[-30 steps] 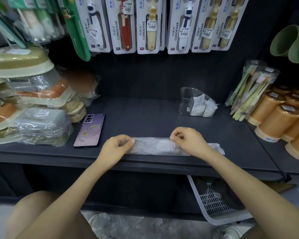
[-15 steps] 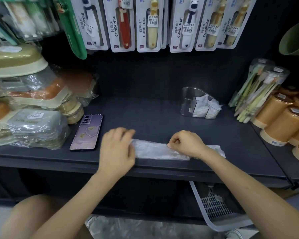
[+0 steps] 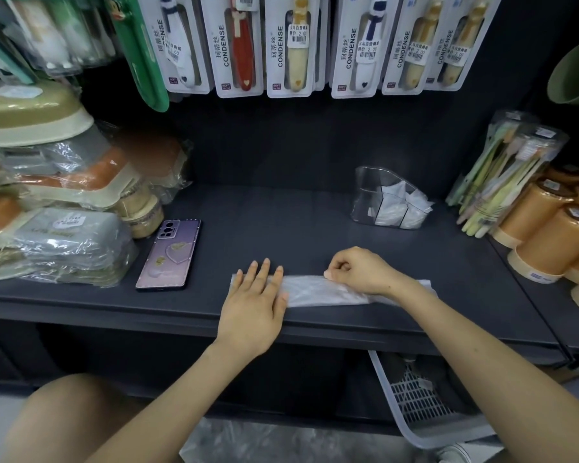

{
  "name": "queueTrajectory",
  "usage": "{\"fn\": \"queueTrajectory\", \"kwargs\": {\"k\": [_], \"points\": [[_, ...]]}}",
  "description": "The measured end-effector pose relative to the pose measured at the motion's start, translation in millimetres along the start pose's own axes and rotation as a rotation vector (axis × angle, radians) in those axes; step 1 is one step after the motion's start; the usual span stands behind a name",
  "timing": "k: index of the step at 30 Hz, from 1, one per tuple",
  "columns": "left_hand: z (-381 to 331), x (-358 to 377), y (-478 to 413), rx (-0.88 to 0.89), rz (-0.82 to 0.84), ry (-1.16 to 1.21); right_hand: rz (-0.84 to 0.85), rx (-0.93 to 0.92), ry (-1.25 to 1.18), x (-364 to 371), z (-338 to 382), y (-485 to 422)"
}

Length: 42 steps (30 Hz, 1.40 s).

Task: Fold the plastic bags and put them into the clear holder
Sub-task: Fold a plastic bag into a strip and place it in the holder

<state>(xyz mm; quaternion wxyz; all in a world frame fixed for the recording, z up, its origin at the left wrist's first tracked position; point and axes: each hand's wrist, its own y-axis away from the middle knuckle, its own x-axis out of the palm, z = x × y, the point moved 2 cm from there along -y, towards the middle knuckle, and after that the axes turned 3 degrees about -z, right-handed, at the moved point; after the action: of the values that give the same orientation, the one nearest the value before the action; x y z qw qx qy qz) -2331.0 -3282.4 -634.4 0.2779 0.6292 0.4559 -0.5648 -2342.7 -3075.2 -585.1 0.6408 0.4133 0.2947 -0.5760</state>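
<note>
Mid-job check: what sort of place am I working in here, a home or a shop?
Most likely a small general-goods shop. Toothbrush packs with price stickers hang in a row above the dark shelf, shrink-wrapped containers are stacked at the left, and matching orange cups lie together at the right.

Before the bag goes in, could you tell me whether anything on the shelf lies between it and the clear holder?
Nothing visible does: bare shelf runs from the bag to the clear holder. The phone lies off to the left.
</note>
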Motion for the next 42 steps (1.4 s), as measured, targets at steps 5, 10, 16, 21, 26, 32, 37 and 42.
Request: {"fn": "queueTrajectory", "kwargs": {"k": [5, 10, 16, 21, 26, 32, 37, 42], "points": [[-1.4, -2.0, -1.7, -0.024, 0.08, -0.054, -0.099, 0.001, 0.127, -4.1, 2.0, 8.4], [-0.1, 2.2, -2.7, -0.022, 0.094, -0.054, -0.549, -0.386, 0.603, 37.6, 27.8, 26.7], [0.7, 1.7, -2.6, -0.022, 0.113, -0.034, -0.185, -0.194, 0.482, 62.7, 5.0, 42.5], [0.2, 0.3, -3.0, -0.023, 0.126, -0.073, -0.191, 0.018, 0.515, 35.7, -51.7, 69.9], [0.4, 0.7, -3.0, -0.025, 0.123, -0.072, -0.321, 0.041, 0.521, 25.7, -34.8, 70.3], [3.3, 0.9, -3.0, -0.051, 0.153, -0.08, -0.198, -0.166, 0.437, 66.3, 16.9, 44.3], [4.3, 1.6, -4.0, -0.042, 0.165, -0.09, -0.128, -0.031, 0.45, 41.9, -32.0, 62.4], [14.3, -5.5, -15.8, 0.069, 0.218, -0.106, -0.409, 0.11, 0.47, 4.8, -56.9, 79.6]]}}
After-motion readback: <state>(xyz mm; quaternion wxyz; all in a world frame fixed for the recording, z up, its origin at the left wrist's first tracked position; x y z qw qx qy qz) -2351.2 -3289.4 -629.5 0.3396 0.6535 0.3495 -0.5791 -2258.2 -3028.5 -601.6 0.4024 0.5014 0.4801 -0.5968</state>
